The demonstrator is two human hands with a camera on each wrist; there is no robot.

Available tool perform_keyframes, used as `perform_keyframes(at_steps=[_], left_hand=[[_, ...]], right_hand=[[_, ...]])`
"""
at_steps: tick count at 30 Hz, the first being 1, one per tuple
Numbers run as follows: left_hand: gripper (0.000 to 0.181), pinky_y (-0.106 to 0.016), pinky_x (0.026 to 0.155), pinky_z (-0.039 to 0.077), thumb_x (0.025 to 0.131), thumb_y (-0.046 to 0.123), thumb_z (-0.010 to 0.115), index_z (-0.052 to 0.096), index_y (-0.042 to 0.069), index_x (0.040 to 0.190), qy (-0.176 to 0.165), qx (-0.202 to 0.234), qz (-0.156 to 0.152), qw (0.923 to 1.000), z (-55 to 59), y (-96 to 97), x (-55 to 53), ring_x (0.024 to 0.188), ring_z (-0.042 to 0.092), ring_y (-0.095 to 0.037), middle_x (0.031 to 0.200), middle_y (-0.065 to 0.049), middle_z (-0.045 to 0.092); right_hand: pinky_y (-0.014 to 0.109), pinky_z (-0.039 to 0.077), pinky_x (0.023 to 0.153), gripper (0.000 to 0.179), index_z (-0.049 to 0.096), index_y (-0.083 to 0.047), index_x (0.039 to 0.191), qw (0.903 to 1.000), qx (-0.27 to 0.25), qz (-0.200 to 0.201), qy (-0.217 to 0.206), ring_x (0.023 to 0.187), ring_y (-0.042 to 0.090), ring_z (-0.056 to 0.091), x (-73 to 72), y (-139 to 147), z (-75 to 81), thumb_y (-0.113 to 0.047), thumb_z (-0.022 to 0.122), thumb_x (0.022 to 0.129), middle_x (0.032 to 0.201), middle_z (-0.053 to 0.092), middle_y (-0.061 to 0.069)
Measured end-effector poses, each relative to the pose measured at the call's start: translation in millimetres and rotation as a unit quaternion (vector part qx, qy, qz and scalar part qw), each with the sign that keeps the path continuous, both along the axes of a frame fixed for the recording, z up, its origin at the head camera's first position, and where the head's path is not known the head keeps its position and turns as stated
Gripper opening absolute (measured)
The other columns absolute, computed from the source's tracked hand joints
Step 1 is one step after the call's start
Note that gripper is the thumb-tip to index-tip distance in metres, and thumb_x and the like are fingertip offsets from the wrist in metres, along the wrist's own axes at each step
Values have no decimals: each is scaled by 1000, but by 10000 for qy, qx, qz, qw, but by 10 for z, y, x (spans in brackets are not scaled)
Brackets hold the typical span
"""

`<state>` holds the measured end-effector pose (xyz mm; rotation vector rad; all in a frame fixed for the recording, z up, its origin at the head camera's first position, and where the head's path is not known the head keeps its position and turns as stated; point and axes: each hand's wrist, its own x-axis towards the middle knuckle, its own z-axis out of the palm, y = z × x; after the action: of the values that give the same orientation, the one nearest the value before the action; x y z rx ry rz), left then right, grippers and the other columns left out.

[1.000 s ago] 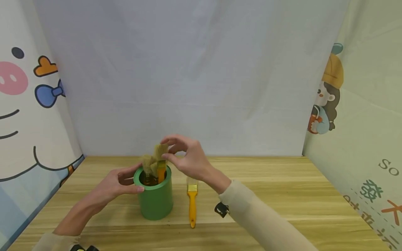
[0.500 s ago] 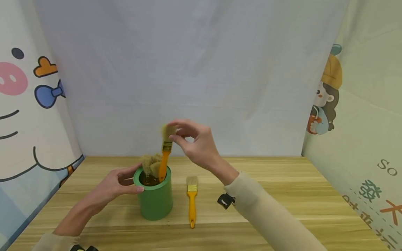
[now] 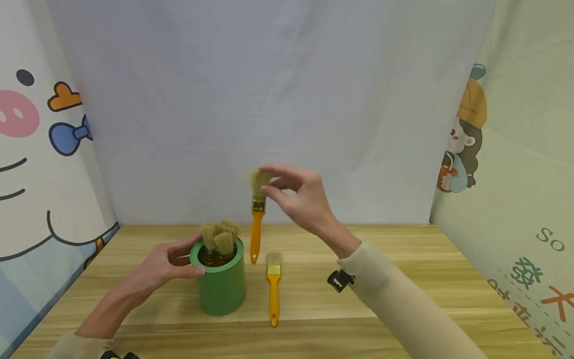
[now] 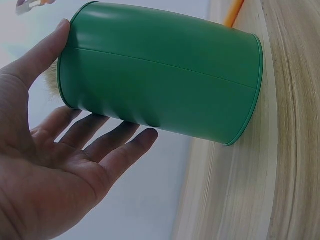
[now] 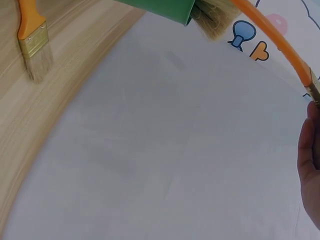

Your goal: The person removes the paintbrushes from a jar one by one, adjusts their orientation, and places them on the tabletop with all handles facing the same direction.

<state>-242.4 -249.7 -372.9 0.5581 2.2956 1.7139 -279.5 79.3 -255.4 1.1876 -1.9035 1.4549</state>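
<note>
In the head view my right hand [image 3: 302, 197] pinches a paintbrush [image 3: 256, 227] by its pale bristles. That brush hangs with its orange handle pointing down, right of the green can [image 3: 222, 291] and apart from it. My left hand [image 3: 157, 267] holds the can from the left; the left wrist view shows the thumb [image 4: 42, 55] at the rim and the fingers against its side. Several brushes stand in the can with their bristles [image 3: 219, 237] up, their handles mostly hidden. Another paintbrush [image 3: 273, 294] with a yellow-orange handle lies on the table, bristles toward the back.
The wooden table [image 3: 381, 284] ends at a pale cloth backdrop [image 3: 287, 99]. Printed cloths with cartoon figures stand at the left and right. The lying brush is close to the can's right side.
My right hand has lifted the paintbrush up out of the can and carried it to the right. My left hand and the can have stayed in place.
</note>
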Motion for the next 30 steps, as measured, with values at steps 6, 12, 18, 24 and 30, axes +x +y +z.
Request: perform_keyframes(at_steps=[6,12,18,24,30], left_hand=[[90,-59,109,46,97,18,78,23,3,167,-8,-38,38,10000,4,1,5,145,37,-54,168,-25,25],[91,-59,109,46,97,18,79,23,3,167,-23,-53,55,10000,10,4,8,145,36,-55,168,-26,25],[90,-60,109,46,97,18,78,24,2,167,2,-57,51,10000,12,4,13,144,37,-55,168,-25,25],[90,-60,109,46,97,18,79,24,2,167,49,-51,69,10000,8,2,12,144,39,-54,167,-25,26],[89,-60,109,45,97,17,78,24,3,167,52,-32,46,10000,-5,2,5,144,39,-54,167,-24,27]], right_hand=[[38,62,81,35,75,4,125,9993,149,-112,-335,82,20,78,-19,128,-87,10,78,91,106,79,13],[31,60,73,35,75,4,126,9967,285,-157,-740,83,23,78,-28,252,-207,9,78,91,104,79,15],[31,61,75,35,74,4,127,9912,421,-244,-1231,85,25,78,-55,387,-364,7,77,93,106,78,18],[35,62,81,35,75,1,128,9808,670,-504,-1763,89,24,78,-97,545,-542,4,78,93,116,77,15],[37,62,81,36,75,0,130,9692,869,-653,-2211,93,25,78,-136,692,-747,0,79,94,122,75,16]])
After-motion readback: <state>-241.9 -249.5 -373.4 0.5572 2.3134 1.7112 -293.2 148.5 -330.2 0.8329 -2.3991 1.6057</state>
